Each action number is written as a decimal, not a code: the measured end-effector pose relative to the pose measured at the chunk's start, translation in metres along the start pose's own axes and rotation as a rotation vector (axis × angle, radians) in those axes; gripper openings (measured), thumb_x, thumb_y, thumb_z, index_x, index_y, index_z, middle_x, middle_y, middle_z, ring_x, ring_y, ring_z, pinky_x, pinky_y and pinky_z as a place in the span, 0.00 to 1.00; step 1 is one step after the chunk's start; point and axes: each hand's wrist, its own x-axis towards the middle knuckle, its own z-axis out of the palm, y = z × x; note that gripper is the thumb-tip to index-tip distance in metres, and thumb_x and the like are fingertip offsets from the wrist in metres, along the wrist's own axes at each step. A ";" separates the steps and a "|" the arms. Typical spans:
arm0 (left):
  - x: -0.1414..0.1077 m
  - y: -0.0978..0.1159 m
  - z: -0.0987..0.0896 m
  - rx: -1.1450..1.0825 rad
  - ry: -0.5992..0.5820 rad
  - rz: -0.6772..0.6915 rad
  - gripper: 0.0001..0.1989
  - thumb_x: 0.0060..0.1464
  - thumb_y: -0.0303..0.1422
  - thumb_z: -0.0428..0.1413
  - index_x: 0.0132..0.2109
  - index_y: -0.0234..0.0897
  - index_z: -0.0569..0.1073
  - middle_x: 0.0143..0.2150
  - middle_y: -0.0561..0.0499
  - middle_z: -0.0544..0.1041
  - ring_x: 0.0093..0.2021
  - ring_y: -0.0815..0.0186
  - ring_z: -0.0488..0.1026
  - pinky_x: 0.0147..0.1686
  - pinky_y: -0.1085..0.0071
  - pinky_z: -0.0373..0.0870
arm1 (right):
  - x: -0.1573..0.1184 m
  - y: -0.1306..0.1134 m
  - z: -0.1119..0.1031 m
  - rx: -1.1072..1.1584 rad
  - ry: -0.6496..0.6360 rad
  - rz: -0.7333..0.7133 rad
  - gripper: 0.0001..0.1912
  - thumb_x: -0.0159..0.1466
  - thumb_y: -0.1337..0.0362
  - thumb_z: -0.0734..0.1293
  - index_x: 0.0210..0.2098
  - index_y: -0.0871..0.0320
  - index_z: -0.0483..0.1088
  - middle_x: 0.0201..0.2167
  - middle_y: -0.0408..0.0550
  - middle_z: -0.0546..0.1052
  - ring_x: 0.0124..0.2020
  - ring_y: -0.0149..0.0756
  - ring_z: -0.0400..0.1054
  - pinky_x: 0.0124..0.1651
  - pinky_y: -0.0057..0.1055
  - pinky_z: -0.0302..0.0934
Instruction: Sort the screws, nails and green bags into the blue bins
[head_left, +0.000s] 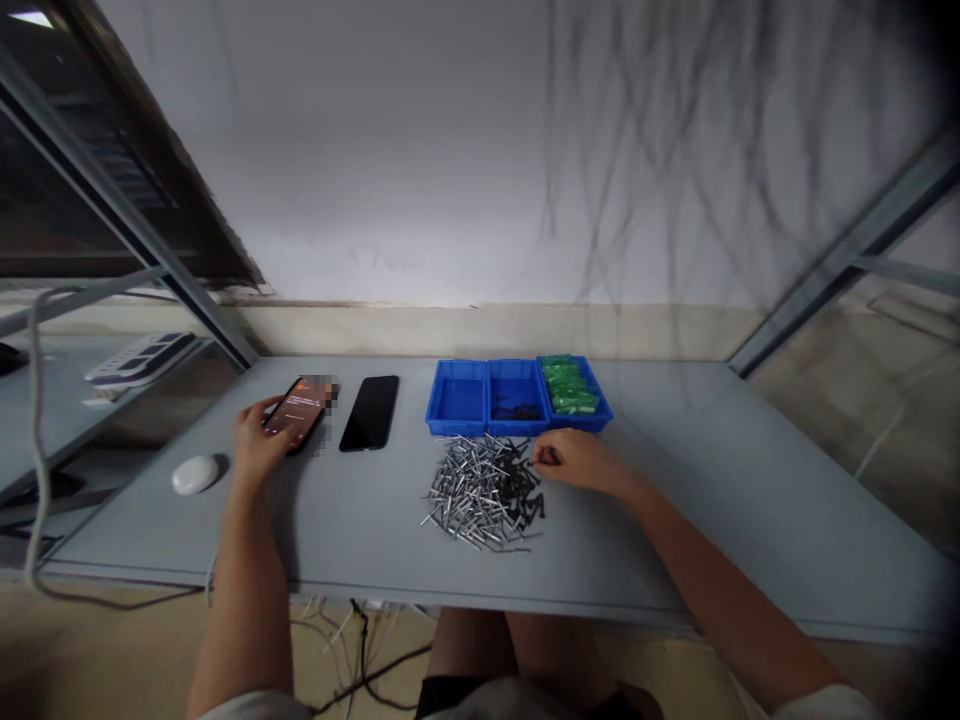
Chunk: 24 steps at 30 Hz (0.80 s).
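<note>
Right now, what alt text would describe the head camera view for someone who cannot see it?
The left hand touches a lit smartphone beside a dark smartphone on a grey table, while the right hand rests by a heap of silver metal pins and black bits. Behind the heap stand three joined blue bins, the rightmost holding green pieces.

Left hand [259,440] on lit phone [298,412]. Right hand [574,462] curled at edge of metal pin pile [480,492], just below blue three-bin tray [457,398] on counter [675,540].
</note>
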 end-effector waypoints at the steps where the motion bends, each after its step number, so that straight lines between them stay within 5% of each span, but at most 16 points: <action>1: 0.000 0.000 0.000 0.002 0.002 -0.006 0.24 0.39 0.35 0.57 0.48 0.39 0.71 0.46 0.43 0.69 0.45 0.53 0.70 0.51 0.50 0.70 | 0.000 -0.001 -0.001 0.004 0.001 -0.027 0.05 0.57 0.67 0.66 0.30 0.56 0.75 0.29 0.45 0.77 0.29 0.34 0.68 0.30 0.29 0.53; 10: 0.001 -0.001 -0.001 0.008 -0.029 -0.012 0.26 0.40 0.35 0.57 0.50 0.38 0.71 0.46 0.42 0.70 0.44 0.53 0.71 0.49 0.51 0.71 | -0.002 -0.010 -0.006 0.396 0.042 -0.008 0.08 0.60 0.60 0.66 0.32 0.58 0.73 0.26 0.44 0.75 0.27 0.32 0.66 0.31 0.28 0.58; 24: 0.001 -0.003 0.000 0.014 -0.023 -0.008 0.24 0.41 0.37 0.56 0.49 0.41 0.70 0.45 0.44 0.69 0.46 0.53 0.70 0.52 0.52 0.69 | 0.007 -0.002 -0.011 0.927 0.255 0.091 0.18 0.50 0.50 0.73 0.33 0.58 0.76 0.27 0.46 0.77 0.20 0.27 0.61 0.24 0.28 0.57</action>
